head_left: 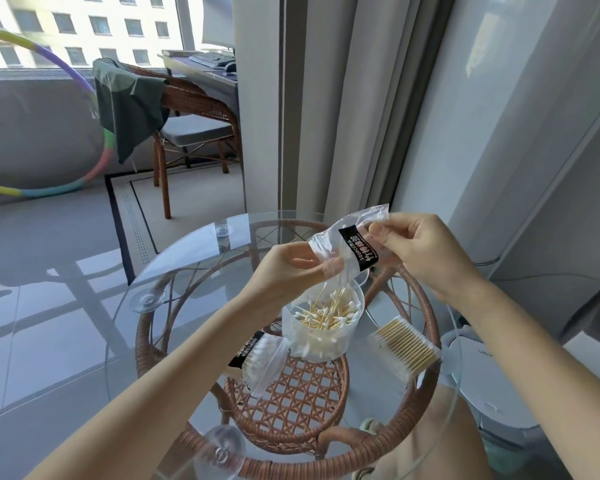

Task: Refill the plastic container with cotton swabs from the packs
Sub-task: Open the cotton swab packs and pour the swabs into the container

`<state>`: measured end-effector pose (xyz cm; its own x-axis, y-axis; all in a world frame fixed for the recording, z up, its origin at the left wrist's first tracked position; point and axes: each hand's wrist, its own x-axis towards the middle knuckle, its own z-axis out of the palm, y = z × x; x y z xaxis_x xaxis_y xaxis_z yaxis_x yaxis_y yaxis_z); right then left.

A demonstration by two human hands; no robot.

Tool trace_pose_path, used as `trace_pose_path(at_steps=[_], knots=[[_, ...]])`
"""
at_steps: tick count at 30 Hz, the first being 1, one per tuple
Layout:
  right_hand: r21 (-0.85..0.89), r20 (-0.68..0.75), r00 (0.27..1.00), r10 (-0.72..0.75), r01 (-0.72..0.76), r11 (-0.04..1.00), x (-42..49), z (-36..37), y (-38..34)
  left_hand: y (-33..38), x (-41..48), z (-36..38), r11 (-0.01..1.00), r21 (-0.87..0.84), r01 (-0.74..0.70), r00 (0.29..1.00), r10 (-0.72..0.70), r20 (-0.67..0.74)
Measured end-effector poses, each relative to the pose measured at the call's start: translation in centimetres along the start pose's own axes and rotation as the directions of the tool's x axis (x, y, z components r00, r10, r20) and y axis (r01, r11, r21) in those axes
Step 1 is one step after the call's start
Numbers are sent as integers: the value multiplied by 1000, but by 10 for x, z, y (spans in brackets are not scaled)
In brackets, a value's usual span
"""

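The pack (355,242) is held tilted above the plastic container (321,336), its lower end over the opening. The left hand (290,268) pinches that lower end and the right hand (421,249) pinches the upper end by the black label. The container stands on the glass worktop (187,268) and holds a loose heap of cotton swabs (329,311). To pour well, I judge the mouth should sit low and centred over the rim, with gentle shakes from the upper end so the sticks drop lengthwise; how much remains in the pack is hard to tell through the clear film. A second pack (257,358) lies just beside the container's left, and a third pack (406,348) lies near the worktop's right edge, where a brushing forearm could tip it off. The open room is beyond the container.
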<state>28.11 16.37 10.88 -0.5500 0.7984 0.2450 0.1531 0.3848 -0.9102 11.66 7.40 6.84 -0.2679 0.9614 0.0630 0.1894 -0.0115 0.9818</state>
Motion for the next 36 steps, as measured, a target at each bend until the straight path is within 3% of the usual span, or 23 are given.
trace_pose_path(at_steps=[2, 4, 10, 17, 23, 27, 36], knots=[[-288, 27, 994, -105, 108, 952, 1, -3, -8, -2, -1, 0, 1000, -12, -12, 1000, 12, 19], [-406, 66, 988, -141, 156, 901, 0, -2, -15, -3, -2, 2, 999, -46, 0, 1000, -1, -15], [-295, 8, 990, -141, 137, 946, -4, 16, -21, 4, -5, 18, 975, -176, 136, 989, -144, -38], [-159, -39, 997, -59, 52, 986, -3, 16, -13, 5, -1, 9, 973, -169, 154, 982, -169, -79], [-47, -163, 984, 73, -82, 996, 4, 8, 4, -2, 1, -9, 979, -141, 150, 980, -166, -112], [2, -138, 982, 131, -132, 991, 7, -3, 13, -8, -2, -18, 987, 45, 155, 985, -150, -90], [-185, -252, 967, -24, -24, 983, 11, -20, 18, 0, 6, -12, 923, 378, -77, 992, 35, 117]])
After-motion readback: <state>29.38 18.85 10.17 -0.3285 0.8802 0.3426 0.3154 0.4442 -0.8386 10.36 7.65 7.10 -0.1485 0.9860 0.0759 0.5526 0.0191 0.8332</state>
